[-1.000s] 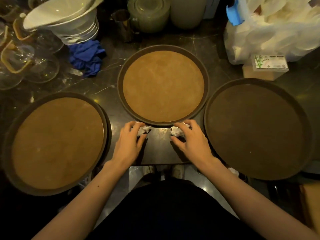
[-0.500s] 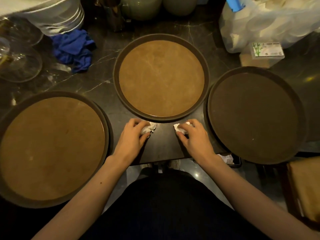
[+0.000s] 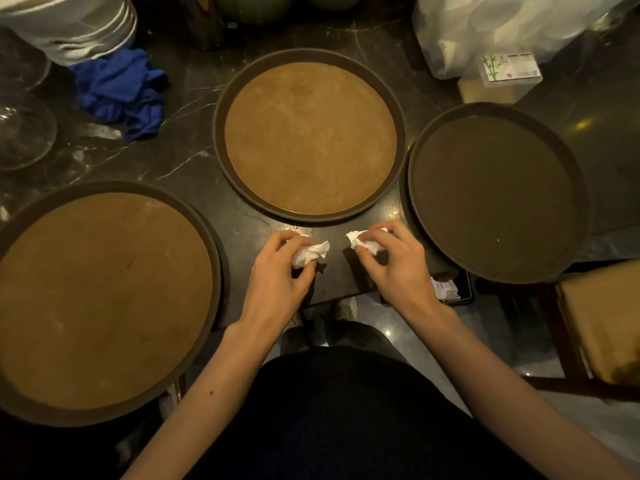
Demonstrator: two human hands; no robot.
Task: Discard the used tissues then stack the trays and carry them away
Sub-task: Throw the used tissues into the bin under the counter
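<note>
Low over the near table edge, left hand (image 3: 277,271) curled around a crumpled white tissue (image 3: 309,253), fingers pinching it. Right hand (image 3: 394,265) likewise closed on a second tissue wad (image 3: 363,241). Both sit just below the middle round tray (image 3: 221,140), tan-lined, dark rim. Left tray (image 3: 214,244) overhangs the table edge; right tray (image 3: 412,174), darker inside, nearly touches the middle one. Blue cloth (image 3: 121,88) far left on the dark marble tabletop (image 3: 187,161).

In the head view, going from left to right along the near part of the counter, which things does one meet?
Left tray → left hand holding a crumpled tissue → second tissue in the right hand → dark right tray.
</note>
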